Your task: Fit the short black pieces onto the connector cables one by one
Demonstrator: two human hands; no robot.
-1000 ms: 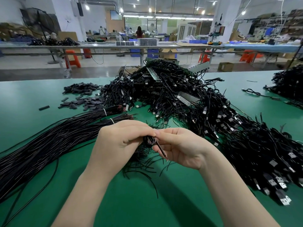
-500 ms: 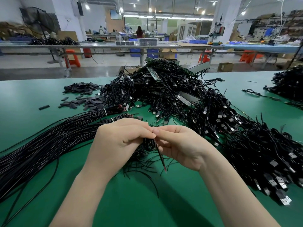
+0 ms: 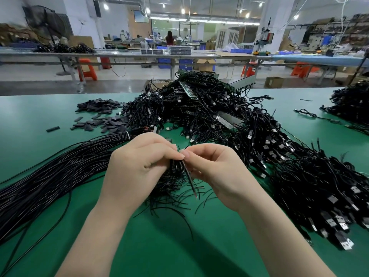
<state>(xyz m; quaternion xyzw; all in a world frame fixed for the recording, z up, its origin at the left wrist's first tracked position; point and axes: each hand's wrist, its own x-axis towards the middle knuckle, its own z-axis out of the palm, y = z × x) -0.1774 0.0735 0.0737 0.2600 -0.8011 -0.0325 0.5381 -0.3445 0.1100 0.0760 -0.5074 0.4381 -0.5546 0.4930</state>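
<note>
My left hand grips a small bundle of thin black cables above the green table. My right hand meets it fingertip to fingertip and pinches one cable end, which hangs down from the fingers to a reddish tip. Whether a short black piece sits on that cable I cannot tell. Loose short black pieces lie in a heap at the far left of the table. A long bundle of straight black cables runs in from the left.
A big tangled heap of black USB connector cables fills the middle and right of the table. Another black pile sits at the far right edge. A single black piece lies alone at the left. Work benches stand behind.
Both hands have lifted slightly and drawn closer together. The pinched cable end hangs lower and straighter from my right fingers than before.
</note>
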